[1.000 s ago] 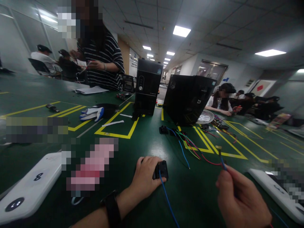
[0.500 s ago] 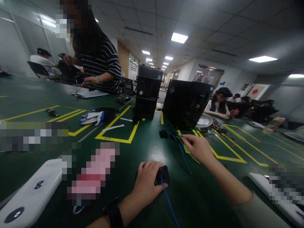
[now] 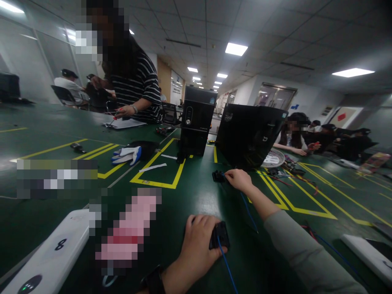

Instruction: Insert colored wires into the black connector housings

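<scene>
Two hands: both on the green surface [image 3: 196, 196], well apart, one near and one far.
Left hand [image 3: 199, 241]: near the middle, with a dark watch on the wrist, its fingers curled shut around the near connector.
Near connector [image 3: 219, 236]: a small black block resting on the surface against the left fingers; a blue wire [image 3: 228, 269] runs from it towards the near edge.
Right hand [image 3: 237, 179]: stretched far out in a grey sleeve, with its fingertips pinched on the right end of the far connector.
Far connector [image 3: 218, 176]: small and black, lying flat just in front of the dark panel.
Far side: a black computer tower [image 3: 197, 122] stands upright, with a large dark panel [image 3: 249, 134] leaning to its right.
Left of the tower: a white and blue glove [image 3: 127, 154] lies by the yellow tape lines [image 3: 159, 181].
People: one in a striped shirt [image 3: 134, 90] stands at the far left, and others sit at the far right.
</scene>
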`<state>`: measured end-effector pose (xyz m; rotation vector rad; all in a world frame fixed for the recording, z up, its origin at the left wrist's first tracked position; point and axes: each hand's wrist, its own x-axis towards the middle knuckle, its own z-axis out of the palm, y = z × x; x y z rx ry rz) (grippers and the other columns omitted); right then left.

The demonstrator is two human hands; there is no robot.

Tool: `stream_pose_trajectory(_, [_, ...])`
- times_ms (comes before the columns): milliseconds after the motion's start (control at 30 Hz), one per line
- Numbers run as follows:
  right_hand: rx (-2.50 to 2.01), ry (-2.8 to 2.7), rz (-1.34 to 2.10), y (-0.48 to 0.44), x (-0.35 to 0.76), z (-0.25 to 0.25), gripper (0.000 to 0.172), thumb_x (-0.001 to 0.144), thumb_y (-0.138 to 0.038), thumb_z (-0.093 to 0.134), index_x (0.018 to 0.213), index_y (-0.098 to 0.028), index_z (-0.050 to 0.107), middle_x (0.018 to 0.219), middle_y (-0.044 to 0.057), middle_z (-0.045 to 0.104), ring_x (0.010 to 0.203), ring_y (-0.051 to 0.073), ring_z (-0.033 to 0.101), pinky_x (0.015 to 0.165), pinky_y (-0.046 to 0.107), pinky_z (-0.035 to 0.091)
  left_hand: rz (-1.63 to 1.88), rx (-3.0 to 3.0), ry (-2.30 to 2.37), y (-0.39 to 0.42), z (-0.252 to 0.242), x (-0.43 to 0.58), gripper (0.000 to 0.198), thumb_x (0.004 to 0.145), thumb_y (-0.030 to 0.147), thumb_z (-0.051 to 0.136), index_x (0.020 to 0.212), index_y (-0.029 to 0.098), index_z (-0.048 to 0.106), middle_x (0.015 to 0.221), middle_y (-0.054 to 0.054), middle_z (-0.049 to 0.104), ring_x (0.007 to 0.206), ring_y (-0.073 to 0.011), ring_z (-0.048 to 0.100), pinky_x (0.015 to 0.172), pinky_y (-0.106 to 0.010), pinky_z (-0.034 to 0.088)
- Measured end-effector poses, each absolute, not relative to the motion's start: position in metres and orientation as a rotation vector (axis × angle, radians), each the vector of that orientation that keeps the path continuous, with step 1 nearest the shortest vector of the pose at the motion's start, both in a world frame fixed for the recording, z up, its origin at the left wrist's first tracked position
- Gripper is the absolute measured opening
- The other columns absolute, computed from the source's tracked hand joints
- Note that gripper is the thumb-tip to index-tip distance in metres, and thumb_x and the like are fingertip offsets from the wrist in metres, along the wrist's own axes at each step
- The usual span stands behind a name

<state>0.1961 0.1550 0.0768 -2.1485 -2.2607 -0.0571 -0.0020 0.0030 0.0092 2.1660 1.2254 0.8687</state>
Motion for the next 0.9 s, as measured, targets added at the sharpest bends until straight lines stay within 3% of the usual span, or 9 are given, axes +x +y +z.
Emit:
stream_pose_trajectory(400, [-2.225,-2.362,-0.091,0.16,0.184,0.082,0.031,0.091,-0.033,0.052,0.119,-0.018,0.053,0.12,0.008,0.055,0.101,0.022,0.057,0.086,0.043,0.047,0.873,2.159,1.217,0.004,0.009,-0.001,0.05,0.057,0.027,0.082,0.099,0.028,0.055,0.1,0.003,0.061,0.098,-0.0245,0.05,0.092,-0.04,0.028])
stream_pose_trajectory(900, [-2.343,-2.459,-0.075,0.169,0.166,0.09,0.03,0.091,-0.031,0.053,0.117,-0.017,0.053,0.117,0.008,0.056,0.097,0.02,0.058,0.081,0.041,0.05,0.866,2.157,1.235,0.003,0.008,-0.001,0.049,0.058,0.026,0.081,0.099,0.027,0.055,0.1,0.003,0.061,0.099,-0.0244,0.051,0.092,-0.04,0.028])
